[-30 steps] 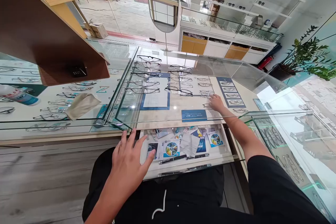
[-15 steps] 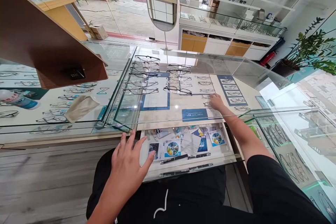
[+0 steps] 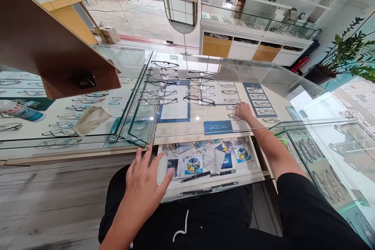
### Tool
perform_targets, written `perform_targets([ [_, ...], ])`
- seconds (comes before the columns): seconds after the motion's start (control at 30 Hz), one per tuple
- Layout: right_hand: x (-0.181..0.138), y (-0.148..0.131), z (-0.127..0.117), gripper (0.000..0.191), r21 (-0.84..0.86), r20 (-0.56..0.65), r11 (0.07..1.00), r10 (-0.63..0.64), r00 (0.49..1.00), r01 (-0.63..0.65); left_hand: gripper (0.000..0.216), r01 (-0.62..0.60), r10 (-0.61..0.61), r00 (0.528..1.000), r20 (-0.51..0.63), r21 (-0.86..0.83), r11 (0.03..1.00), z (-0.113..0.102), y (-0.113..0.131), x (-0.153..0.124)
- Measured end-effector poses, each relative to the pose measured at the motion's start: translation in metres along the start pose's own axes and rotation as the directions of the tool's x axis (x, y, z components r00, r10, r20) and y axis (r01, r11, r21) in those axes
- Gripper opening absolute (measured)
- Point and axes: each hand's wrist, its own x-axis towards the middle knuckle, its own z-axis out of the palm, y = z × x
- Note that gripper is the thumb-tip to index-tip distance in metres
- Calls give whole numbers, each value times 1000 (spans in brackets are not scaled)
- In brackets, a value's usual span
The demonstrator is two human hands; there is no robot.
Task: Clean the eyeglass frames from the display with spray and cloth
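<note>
My right hand [image 3: 243,111] reaches into the glass display case [image 3: 193,137], its fingers bent and closed at the side of a pair of eyeglasses [image 3: 232,107]. Another pair of eyeglasses [image 3: 233,116] lies just below, close to the same fingers. Exactly how the fingertips grip is too small to see clearly. My left hand [image 3: 145,179] is open with its fingers spread, fingertips by the case's front edge and thumb beside the pulled-out drawer [image 3: 249,175]. Leaflets, a disc-patterned card [image 3: 193,165] and black pens [image 3: 195,177] lie in that drawer.
Black-framed eyeglasses [image 3: 199,100] stand in rows on the case's left half. A blue card [image 3: 218,127] lies near its front. Left are a brown panel [image 3: 58,47], a spray can [image 3: 22,110] and a pale cloth [image 3: 92,120]. Another glass case [image 3: 316,152] adjoins on the right.
</note>
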Motion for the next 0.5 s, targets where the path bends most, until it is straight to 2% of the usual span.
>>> perform_targets([
  [0.13, 3, 9, -14, 30, -23, 71, 999, 37, 997, -36, 60, 5, -5, 1000, -4, -18, 1000, 2, -2, 0],
  [0.3, -1, 7, -25, 38, -63, 179, 998, 33, 983, -22, 62, -15, 16, 1000, 13, -13, 1000, 4, -5, -1],
  [0.4, -8, -5, -35, 34, -74, 174, 997, 31, 984, -18, 63, -11, 12, 1000, 14, -7, 1000, 4, -5, -2],
  [0.5, -18, -28, -54, 26, -83, 119, 996, 30, 992, -21, 62, -8, 8, 1000, 5, -7, 1000, 2, -2, -2],
])
